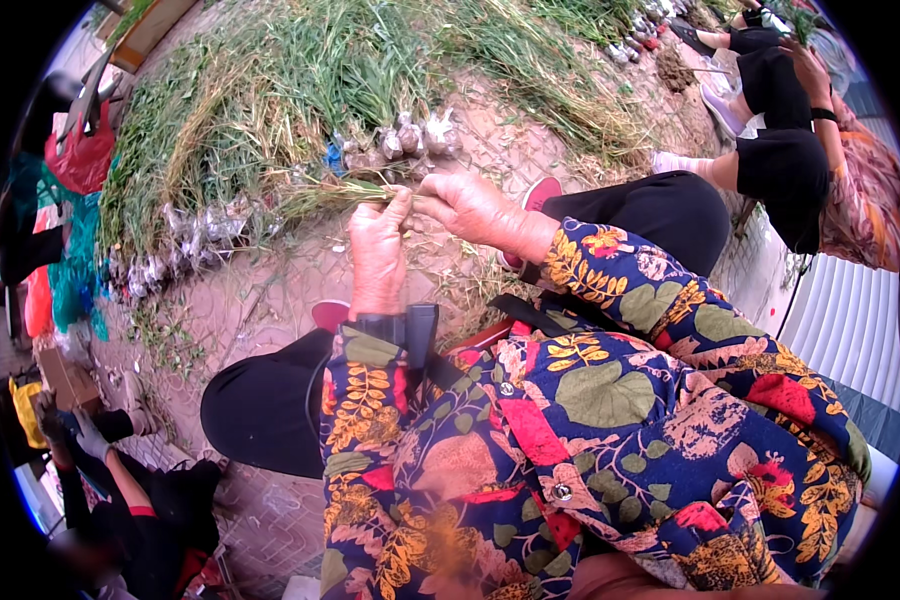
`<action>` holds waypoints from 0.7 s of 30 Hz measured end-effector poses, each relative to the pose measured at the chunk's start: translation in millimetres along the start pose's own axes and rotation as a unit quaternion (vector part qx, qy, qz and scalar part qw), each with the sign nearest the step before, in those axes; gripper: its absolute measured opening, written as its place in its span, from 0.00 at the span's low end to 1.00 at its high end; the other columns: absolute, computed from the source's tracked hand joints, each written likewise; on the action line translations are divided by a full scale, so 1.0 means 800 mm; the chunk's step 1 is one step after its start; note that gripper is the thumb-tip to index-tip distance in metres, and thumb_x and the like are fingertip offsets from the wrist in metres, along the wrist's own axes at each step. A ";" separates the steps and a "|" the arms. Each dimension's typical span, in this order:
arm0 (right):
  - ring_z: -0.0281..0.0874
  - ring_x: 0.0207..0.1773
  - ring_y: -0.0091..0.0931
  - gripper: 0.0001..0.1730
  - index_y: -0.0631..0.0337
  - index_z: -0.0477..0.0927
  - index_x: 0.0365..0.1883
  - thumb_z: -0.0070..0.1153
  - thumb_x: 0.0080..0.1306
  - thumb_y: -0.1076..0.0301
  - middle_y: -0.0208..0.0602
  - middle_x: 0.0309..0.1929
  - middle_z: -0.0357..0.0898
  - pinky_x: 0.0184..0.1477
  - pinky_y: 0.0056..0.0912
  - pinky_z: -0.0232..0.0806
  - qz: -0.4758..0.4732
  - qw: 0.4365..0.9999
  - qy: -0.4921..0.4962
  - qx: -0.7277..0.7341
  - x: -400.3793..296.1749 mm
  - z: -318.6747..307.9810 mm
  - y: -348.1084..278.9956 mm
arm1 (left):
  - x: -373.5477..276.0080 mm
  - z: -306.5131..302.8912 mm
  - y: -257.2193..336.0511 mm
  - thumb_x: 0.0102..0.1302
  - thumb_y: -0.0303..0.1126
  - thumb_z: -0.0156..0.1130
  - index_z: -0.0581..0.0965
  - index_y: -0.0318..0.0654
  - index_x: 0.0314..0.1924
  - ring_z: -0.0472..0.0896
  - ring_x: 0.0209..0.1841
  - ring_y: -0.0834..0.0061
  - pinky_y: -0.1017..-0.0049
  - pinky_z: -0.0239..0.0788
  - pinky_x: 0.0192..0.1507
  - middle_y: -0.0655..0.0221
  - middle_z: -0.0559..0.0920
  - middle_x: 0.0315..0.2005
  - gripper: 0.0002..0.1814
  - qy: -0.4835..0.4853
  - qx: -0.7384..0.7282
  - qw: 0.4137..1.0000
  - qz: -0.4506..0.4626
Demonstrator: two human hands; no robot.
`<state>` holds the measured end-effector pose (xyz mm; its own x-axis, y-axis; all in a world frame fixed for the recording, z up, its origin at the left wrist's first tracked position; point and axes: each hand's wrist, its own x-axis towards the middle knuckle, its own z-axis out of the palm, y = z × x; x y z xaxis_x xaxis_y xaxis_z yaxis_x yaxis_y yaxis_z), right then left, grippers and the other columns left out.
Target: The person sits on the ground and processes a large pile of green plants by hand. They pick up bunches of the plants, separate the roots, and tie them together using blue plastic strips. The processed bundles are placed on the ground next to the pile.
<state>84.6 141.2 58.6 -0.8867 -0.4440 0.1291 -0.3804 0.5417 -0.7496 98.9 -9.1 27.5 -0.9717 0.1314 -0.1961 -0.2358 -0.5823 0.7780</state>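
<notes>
In front of my lap, my left hand (379, 247) pinches a small bunch of green and yellowing grassy stems (330, 196) between thumb and fingers. The leafy ends point left. My right hand (469, 210) comes in from the right, its fingertips bent close to the stem ends beside my left thumb. What lies between those right fingertips is hidden. Just beyond both hands, bundles of long green plants (360, 67) lie on the paving. Several bundles end in clear plastic bags (412, 139) tied around their bases.
More bagged bundle ends (195, 232) line the left side of the plant heap. Loose plant scraps (465, 281) litter the brick paving (285, 289). A seated person (787, 142) is at the right, and another person with gloves (120, 480) at lower left. Coloured plastic bags (79, 157) hang at left.
</notes>
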 end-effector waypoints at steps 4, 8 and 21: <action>0.70 0.26 0.21 0.14 0.65 0.76 0.33 0.52 0.61 0.60 0.32 0.24 0.76 0.28 0.27 0.64 0.217 0.924 -0.127 0.289 0.007 -0.008 -0.002 | -0.001 -0.002 0.003 0.59 0.29 0.59 0.73 0.33 0.36 0.73 0.22 0.82 0.82 0.66 0.24 0.70 0.77 0.23 0.07 0.005 0.030 1.000 0.007; 0.73 0.25 0.25 0.13 0.67 0.77 0.31 0.54 0.58 0.63 0.35 0.21 0.75 0.30 0.31 0.66 0.141 0.970 -0.090 0.173 0.006 0.000 0.015 | -0.003 0.005 -0.001 0.60 0.28 0.58 0.74 0.32 0.36 0.73 0.22 0.82 0.82 0.67 0.25 0.70 0.77 0.23 0.07 0.011 0.041 0.999 -0.003; 0.73 0.24 0.33 0.12 0.64 0.73 0.29 0.51 0.61 0.63 0.43 0.20 0.73 0.27 0.33 0.65 -0.002 0.999 -0.042 -0.012 0.005 0.010 0.022 | 0.004 -0.007 -0.006 0.60 0.27 0.57 0.73 0.32 0.36 0.72 0.20 0.81 0.82 0.63 0.22 0.69 0.77 0.23 0.07 0.042 0.082 0.995 -0.033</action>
<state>76.6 143.1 40.5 -0.8606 -0.5036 0.0764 -0.3907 0.5565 -0.7333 96.7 -10.5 19.6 -0.9511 0.0938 -0.2944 -0.3052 -0.4344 0.8475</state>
